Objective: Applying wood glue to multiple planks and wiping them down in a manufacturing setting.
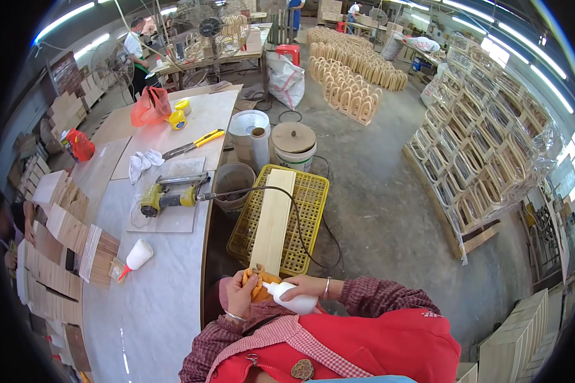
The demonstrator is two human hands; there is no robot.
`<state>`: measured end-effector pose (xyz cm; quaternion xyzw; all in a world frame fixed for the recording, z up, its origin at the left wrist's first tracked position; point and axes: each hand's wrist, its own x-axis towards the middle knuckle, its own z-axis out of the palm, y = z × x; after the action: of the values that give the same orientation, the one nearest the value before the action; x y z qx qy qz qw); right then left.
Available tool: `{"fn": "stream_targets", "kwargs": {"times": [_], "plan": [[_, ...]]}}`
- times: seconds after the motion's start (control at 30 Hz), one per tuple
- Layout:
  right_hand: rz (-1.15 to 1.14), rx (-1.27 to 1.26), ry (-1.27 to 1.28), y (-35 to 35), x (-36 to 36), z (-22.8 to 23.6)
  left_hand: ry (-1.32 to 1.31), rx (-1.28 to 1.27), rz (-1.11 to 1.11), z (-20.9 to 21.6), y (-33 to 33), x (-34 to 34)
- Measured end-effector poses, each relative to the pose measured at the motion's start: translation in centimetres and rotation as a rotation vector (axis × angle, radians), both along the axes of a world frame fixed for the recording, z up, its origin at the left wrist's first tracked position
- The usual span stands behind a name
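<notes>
In front of my body, my right hand is wrapped round a white squeeze bottle, tilted with its nozzle toward the left. My left hand is closed on a crumpled orange cloth-like piece beside the nozzle. Whether the nozzle touches the cloth is too small to tell. Just beyond both hands, a long pale wooden board lies across an upturned-looking yellow plastic crate. On the table to the left rest a yellow-green pneumatic nail gun and another white bottle with a red nozzle.
A yellow-handled cutting tool, white rag and yellow tubs lie farther up the table. An air hose loops over the crate. Buckets stand beyond it. Stacked wooden pieces line the left; a wrapped frame stack stands right.
</notes>
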<state>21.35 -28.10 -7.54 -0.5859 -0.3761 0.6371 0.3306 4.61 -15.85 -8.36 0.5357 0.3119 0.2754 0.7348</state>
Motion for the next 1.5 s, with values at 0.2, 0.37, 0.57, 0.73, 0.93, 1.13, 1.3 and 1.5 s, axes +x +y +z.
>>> {"fn": "stream_targets", "kwargs": {"times": [0.2, 0.37, 0.57, 0.73, 0.93, 1.13, 1.3, 1.5], "plan": [[0.021, 0.022, -0.08, -0.6, -0.7, 0.7, 0.162, 0.221, 0.072, -0.5, -0.4, 0.0], [-0.005, 0.056, -0.067, -0.7, -1.2, 0.2, 0.065, -0.08, 0.21, -1.6, -0.2, 0.2], [-0.411, -0.062, 0.08, -1.6, 5.0, -0.5, -0.108, -0.447, 0.24, -2.2, 1.3, 0.0], [-0.472, 0.596, -1.441, -4.1, 23.5, 3.5, -0.007, -0.452, 0.227, -1.2, 1.1, 0.1], [-0.45, 0.366, -1.613, -4.1, 30.0, 4.4, 0.053, -0.464, 0.29, -3.1, 1.3, -0.4], [-0.408, 0.27, -1.434, -1.9, 24.1, 3.4, -0.086, -0.39, 0.459, -2.8, 2.8, -0.4], [-0.362, -0.091, -0.137, 1.4, 4.4, 1.0, -0.149, -0.319, 0.452, -2.2, 2.9, -0.5], [0.0, 0.053, -0.16, 3.0, -1.7, 0.3, -1.248, 0.054, -0.087, -3.0, 3.7, 1.2]]}}
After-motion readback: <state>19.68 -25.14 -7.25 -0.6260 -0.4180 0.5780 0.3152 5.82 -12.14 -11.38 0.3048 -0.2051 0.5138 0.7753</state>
